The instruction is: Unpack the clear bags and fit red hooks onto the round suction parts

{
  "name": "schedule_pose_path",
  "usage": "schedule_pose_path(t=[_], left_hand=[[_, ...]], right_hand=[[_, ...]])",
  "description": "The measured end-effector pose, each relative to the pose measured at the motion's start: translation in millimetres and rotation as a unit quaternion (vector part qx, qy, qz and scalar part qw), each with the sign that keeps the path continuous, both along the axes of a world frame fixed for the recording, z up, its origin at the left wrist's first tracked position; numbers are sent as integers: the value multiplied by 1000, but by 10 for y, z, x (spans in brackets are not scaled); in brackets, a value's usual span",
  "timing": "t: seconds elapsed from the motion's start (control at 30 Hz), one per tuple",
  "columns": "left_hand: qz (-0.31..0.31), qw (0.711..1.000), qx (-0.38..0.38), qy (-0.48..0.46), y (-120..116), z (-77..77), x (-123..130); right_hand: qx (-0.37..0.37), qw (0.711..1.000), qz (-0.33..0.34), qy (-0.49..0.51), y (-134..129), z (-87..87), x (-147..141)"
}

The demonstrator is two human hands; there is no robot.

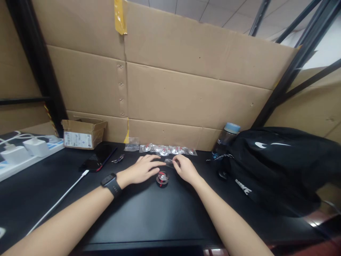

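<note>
My left hand (144, 169) is spread low over the black table, palm down, its fingertips close to a small clear plastic bag (168, 163). That bag's right end is pinched between the thumb and fingers of my right hand (185, 169). Just in front of both hands stands a small shiny metal and red round piece, like a spinning top (162, 179), apart from my left thumb. Behind the hands lies a row of similar silver and red pieces in clear bags (164, 150). Another flat clear bag (132, 144) lies at the row's left end.
At left are an opened cardboard box (84, 134), a phone (99, 157), a white cable (60, 200) and a power strip (33, 151). A bottle (226, 139) and a black bag (277, 170) stand at right. Cardboard (186, 96) walls the back.
</note>
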State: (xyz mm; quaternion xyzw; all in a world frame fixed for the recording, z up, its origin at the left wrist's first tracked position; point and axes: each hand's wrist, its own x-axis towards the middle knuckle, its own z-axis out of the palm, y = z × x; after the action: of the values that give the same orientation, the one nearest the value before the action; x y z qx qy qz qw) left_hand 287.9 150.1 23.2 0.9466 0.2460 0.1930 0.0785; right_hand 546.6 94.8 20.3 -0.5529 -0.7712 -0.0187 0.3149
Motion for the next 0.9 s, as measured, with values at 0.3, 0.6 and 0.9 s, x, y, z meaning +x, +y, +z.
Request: schedule_pose_path(t=[0.3, 0.6, 0.9], left_hand=[[-32, 998, -62, 0, -143, -22, 108], [-121, 989, -69, -55, -230, 110, 137], [-140, 988, -55, -32, -259, 99, 135]], right_hand=[[25, 990, 43, 133, -126, 169, -69], [35, 973, 18, 226, -157, 239, -74], [-137, 982, 133, 5, -307, 364, 28]])
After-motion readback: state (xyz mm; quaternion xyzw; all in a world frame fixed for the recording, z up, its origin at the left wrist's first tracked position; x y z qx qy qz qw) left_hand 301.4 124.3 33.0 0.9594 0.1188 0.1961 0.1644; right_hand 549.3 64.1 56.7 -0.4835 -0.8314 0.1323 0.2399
